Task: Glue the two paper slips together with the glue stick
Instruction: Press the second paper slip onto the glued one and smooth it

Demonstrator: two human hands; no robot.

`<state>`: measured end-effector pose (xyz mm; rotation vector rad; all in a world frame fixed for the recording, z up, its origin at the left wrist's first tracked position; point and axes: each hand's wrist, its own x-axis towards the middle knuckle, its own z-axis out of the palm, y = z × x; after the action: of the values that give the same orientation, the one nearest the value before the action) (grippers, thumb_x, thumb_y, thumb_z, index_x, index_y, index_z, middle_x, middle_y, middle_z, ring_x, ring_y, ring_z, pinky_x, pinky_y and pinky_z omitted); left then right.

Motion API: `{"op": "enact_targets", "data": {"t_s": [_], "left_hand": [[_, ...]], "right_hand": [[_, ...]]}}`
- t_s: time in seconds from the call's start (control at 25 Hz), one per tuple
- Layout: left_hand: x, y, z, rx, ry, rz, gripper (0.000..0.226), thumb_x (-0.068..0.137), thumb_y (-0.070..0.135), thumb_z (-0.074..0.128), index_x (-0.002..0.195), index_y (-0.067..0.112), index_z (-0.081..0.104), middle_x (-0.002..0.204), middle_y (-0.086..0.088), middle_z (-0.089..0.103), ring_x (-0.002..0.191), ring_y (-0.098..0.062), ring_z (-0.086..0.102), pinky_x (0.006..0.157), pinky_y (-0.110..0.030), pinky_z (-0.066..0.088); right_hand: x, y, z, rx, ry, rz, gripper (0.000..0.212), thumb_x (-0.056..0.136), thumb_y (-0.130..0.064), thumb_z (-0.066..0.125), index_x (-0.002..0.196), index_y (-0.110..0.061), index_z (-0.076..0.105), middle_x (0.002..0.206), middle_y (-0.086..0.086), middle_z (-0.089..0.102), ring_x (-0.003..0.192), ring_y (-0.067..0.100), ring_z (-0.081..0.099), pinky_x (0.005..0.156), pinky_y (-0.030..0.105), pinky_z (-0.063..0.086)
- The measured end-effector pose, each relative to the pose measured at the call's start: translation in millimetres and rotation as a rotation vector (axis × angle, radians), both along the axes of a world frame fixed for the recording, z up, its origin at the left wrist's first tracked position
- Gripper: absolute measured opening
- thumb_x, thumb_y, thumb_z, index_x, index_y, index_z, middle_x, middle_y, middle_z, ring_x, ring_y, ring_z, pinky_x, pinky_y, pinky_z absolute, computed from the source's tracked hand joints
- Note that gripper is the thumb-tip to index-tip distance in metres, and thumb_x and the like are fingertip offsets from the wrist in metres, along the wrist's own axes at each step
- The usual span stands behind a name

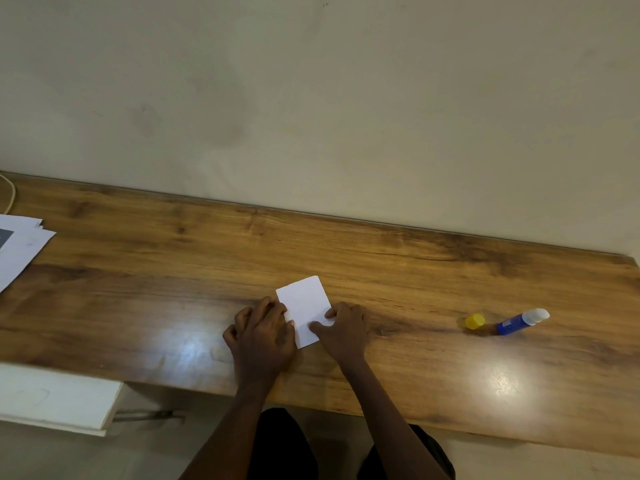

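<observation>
A long brown wood-grain desk stands flush against a plain cream plaster wall marked with faint smudges. Two bright patches of reflected light glare off the desk's front half; a flat white board sits below its left front edge, above pale floor.

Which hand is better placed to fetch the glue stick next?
Right, probably: the glue stick lies uncapped beyond the right hand, while the left hand rests on the paper on the other side.

Glue stick right of paper slips
</observation>
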<state>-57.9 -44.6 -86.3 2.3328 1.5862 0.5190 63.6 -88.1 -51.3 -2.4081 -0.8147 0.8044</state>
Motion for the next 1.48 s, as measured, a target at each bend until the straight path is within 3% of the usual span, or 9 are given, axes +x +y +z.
{"op": "enact_targets", "data": {"t_s": [0.24, 0.36, 0.52, 0.64, 0.72, 0.88, 1.08, 1.24, 1.48], "left_hand": [[0, 1, -4, -0.025, -0.009, 0.002, 0.034, 0.073, 0.035, 0.052, 0.104, 0.023, 0.061, 0.123, 0.000, 0.059, 0.113, -0.029, 0.046, 0.085, -0.046, 0.034], [-1, 1, -6, -0.039, -0.036, 0.009, 0.036, 0.075, 0.034, 0.049, 0.107, 0.021, 0.062, 0.126, -0.001, 0.059, 0.115, -0.029, 0.044, 0.087, -0.047, 0.033], [-1, 2, -6, -0.043, -0.035, 0.006, 0.038, 0.075, 0.033, 0.050, 0.108, 0.020, 0.063, 0.126, -0.004, 0.059, 0.115, -0.032, 0.045, 0.087, -0.048, 0.033], [0, 1, -5, -0.043, -0.042, 0.008, 0.037, 0.076, 0.034, 0.049, 0.107, 0.019, 0.063, 0.126, -0.004, 0.059, 0.115, -0.032, 0.046, 0.087, -0.048, 0.033], [0, 1, -3, -0.051, -0.066, 0.016, 0.038, 0.079, 0.037, 0.045, 0.107, 0.019, 0.063, 0.126, -0.004, 0.059, 0.115, -0.032, 0.045, 0.088, -0.047, 0.032], [0, 0, -3, -0.062, -0.094, 0.017, 0.036, 0.082, 0.036, 0.041, 0.108, 0.022, 0.062, 0.127, -0.003, 0.058, 0.116, -0.030, 0.043, 0.089, -0.047, 0.030], [-1, 0, -1, -0.098, -0.144, 0.032, 0.052, 0.083, 0.047, 0.025, 0.115, 0.024, 0.058, 0.128, -0.001, 0.057, 0.120, -0.027, 0.040, 0.092, -0.047, 0.028], [-1, 1, -1, -0.105, -0.118, 0.018, 0.058, 0.081, 0.051, 0.023, 0.121, 0.024, 0.054, 0.131, -0.001, 0.054, 0.122, -0.027, 0.038, 0.094, -0.047, 0.027], [-2, 4, -3, -0.116, -0.097, 0.008, 0.055, 0.080, 0.053, 0.029, 0.120, 0.025, 0.054, 0.130, -0.002, 0.055, 0.120, -0.030, 0.041, 0.093, -0.049, 0.029]], "right_hand": [[-16, -5, 1, 0.032, -0.121, -0.041, 0.047, 0.080, -0.027, 0.060, 0.118, -0.011, 0.037, 0.126, 0.009, 0.046, 0.118, 0.025, 0.041, 0.096, 0.042, 0.037], [-14, -3, 1, 0.059, -0.021, -0.147, 0.047, 0.080, -0.029, 0.062, 0.116, -0.008, 0.041, 0.123, 0.011, 0.051, 0.116, 0.027, 0.046, 0.097, 0.044, 0.040], [-3, 6, 4, 0.090, 0.175, -0.326, 0.034, 0.075, -0.028, 0.068, 0.098, -0.007, 0.056, 0.105, 0.010, 0.064, 0.096, 0.023, 0.058, 0.078, 0.033, 0.043], [-3, 6, 3, 0.111, 0.204, -0.286, 0.024, 0.074, -0.025, 0.069, 0.085, -0.004, 0.064, 0.096, 0.011, 0.069, 0.085, 0.021, 0.061, 0.064, 0.026, 0.039], [-5, 5, 1, 0.152, 0.220, -0.239, 0.023, 0.078, -0.021, 0.065, 0.091, -0.002, 0.063, 0.100, 0.013, 0.068, 0.089, 0.024, 0.061, 0.062, 0.024, 0.037], [6, -5, 2, 0.214, 0.270, -0.233, 0.022, 0.077, -0.013, 0.067, 0.095, -0.001, 0.065, 0.101, 0.016, 0.068, 0.088, 0.025, 0.062, 0.074, 0.034, 0.048], [46, -25, 5, 0.360, 0.330, -0.398, 0.016, 0.074, -0.002, 0.068, 0.090, 0.002, 0.066, 0.092, 0.019, 0.068, 0.082, 0.030, 0.064, 0.075, 0.048, 0.056], [75, -33, 7, 0.413, 0.450, -0.491, 0.023, 0.083, -0.008, 0.061, 0.105, -0.002, 0.062, 0.084, 0.004, 0.063, 0.066, 0.013, 0.056, 0.052, 0.024, 0.047], [123, -18, 5, 0.468, 0.420, -0.569, 0.028, 0.085, -0.009, 0.058, 0.110, 0.003, 0.059, 0.099, 0.015, 0.061, 0.063, 0.012, 0.050, 0.053, 0.022, 0.042]]}}
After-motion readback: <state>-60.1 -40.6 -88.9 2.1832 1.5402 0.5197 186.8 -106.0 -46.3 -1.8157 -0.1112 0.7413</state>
